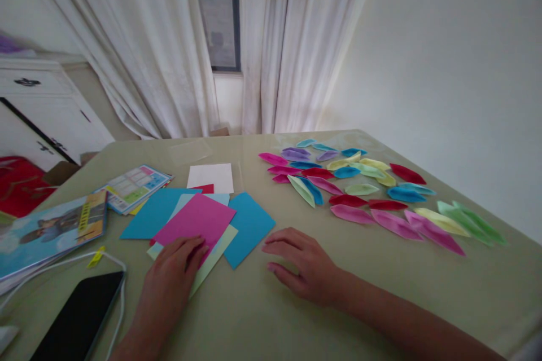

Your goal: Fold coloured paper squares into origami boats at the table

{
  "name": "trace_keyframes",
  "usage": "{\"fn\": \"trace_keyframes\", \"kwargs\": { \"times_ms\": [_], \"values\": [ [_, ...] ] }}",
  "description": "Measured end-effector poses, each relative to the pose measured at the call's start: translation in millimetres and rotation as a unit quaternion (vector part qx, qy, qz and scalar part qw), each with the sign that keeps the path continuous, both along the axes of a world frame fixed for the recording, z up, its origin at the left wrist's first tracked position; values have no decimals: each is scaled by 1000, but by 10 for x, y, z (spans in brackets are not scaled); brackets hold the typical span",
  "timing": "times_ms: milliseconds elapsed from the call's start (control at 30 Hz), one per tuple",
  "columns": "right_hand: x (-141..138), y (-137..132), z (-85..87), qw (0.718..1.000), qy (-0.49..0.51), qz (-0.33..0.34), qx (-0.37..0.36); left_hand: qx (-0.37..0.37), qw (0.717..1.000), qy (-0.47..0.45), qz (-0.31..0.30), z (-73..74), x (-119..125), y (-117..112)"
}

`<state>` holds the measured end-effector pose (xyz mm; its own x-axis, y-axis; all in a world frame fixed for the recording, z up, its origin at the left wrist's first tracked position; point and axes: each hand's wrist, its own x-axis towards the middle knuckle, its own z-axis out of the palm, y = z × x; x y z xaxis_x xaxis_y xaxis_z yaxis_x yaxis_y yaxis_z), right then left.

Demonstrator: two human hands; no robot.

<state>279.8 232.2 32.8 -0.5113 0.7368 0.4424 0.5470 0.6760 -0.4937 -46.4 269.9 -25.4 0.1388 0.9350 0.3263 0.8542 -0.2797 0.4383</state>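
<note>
My left hand (180, 262) lies over the near edge of a magenta sheet of paper (197, 217), its fingers and thumb drawn together on it. This sheet tops a loose pile with pale green paper (215, 254) and light blue paper (222, 198) beneath. Blue sheets (249, 225) stick out on the right, and another blue sheet (148, 217) on the left. Just right of the pile, my right hand (298, 262) hovers low or rests on the table, fingers curved and apart, with nothing in them. Several folded, boat-like paper pieces (347, 201) in many colours spread across the right side.
A black phone (80, 316) and a white cable (123, 276) lie front left. Behind them are a picture book (55, 231) and printed cards (135, 186). White paper (212, 176) sits behind the pile. The table (262, 321) ends near curtains (271, 39) and a wall.
</note>
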Motion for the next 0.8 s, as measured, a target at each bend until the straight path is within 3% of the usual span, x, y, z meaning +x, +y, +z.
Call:
{"fn": "trace_keyframes", "kwargs": {
  "times_ms": [200,400,467,633,800],
  "values": [
    [110,-129,-238,995,81,-40,-42,8,1000,-14,4,-8,-24,32],
    [94,-129,-265,994,83,-17,-62,83,995,-61,-19,133,37,-96],
    [109,-130,-271,995,81,-15,-50,95,989,-93,-68,159,120,-182],
    [135,-122,-329,997,71,-27,5,23,964,-151,-216,99,371,-354],
    [227,-82,-243,995,66,-29,73,-37,953,-127,-271,50,457,-374]
  ]
}}
